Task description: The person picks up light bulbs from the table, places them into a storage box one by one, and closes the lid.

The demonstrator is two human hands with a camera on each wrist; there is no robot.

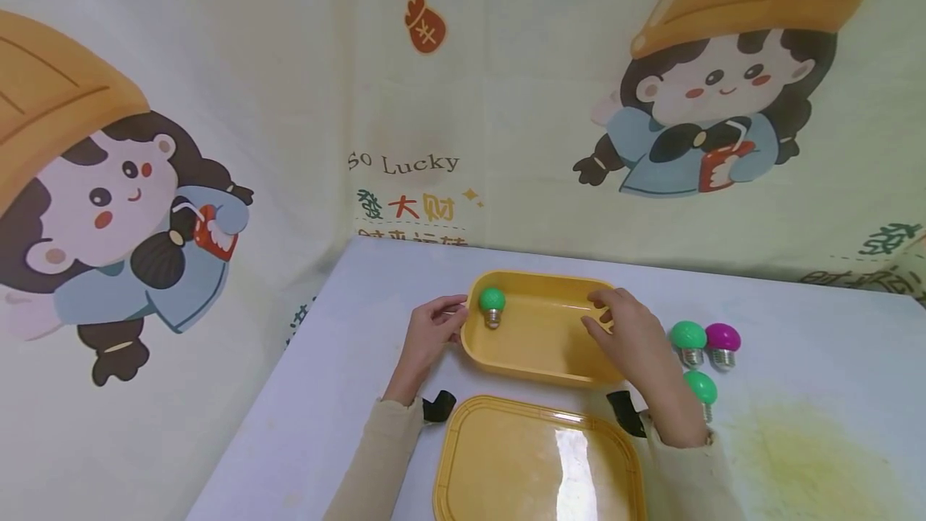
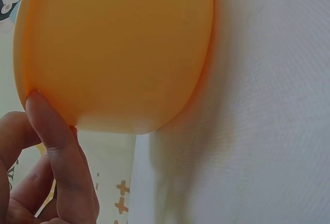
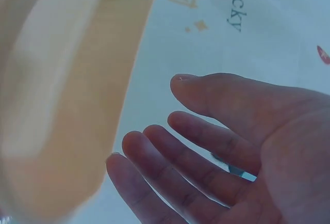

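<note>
Yellow oblong plastic box (image 1: 538, 336) on the white table (image 1: 817, 352) holds a green round bulb with metallic screw base (image 1: 492, 302) near its left end. The left hand (image 1: 430, 334) pinches the box's left end; the right hand (image 1: 638, 342), grasping nothing, hovers by the right. Nearer lies a flat yellow plastic tray (image 1: 506, 457); rightward, two green bulbs (image 1: 688, 335) and a magenta bulb (image 1: 723, 338)

On my head feed I read "so Lucky" (image 1: 403, 163) on the backdrop cloth (image 1: 521, 119), with "發大财" (image 1: 405, 206) beneath it and a cut-off line lower down; another "發" (image 1: 888, 238) stands far right, and my right wrist feed shows "Lucky" turned sideways
</note>
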